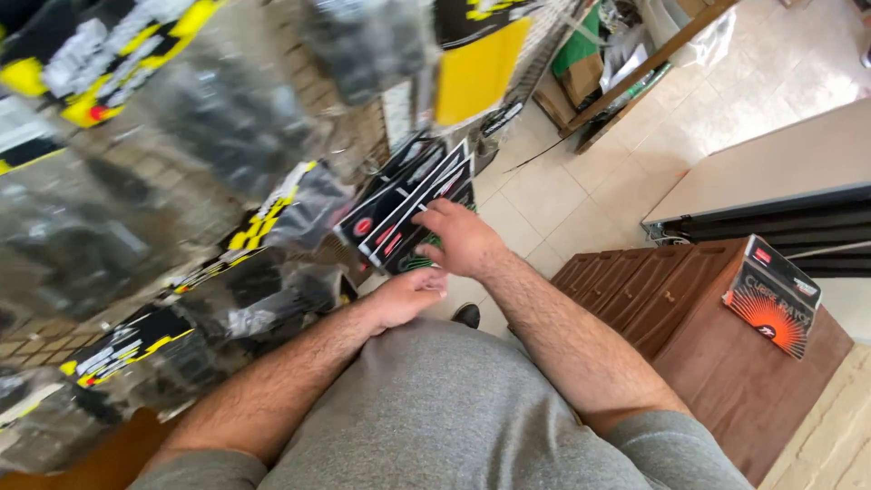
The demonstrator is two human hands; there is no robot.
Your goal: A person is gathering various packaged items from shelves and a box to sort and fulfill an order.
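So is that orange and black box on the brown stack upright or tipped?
Tipped: the orange and black box leans at an angle on the brown stack, one corner raised.

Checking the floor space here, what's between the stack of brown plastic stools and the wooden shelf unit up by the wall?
In the head view, only bare pale tiled floor lies between the brown stools and the wooden shelf unit.

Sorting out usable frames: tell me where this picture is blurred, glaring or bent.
Head view: hanging plastic bags at left are blurred and glinting; right hand on the black packets is fairly sharp; sunlit floor tiles wash out; wide lens tilts the shelf lines.
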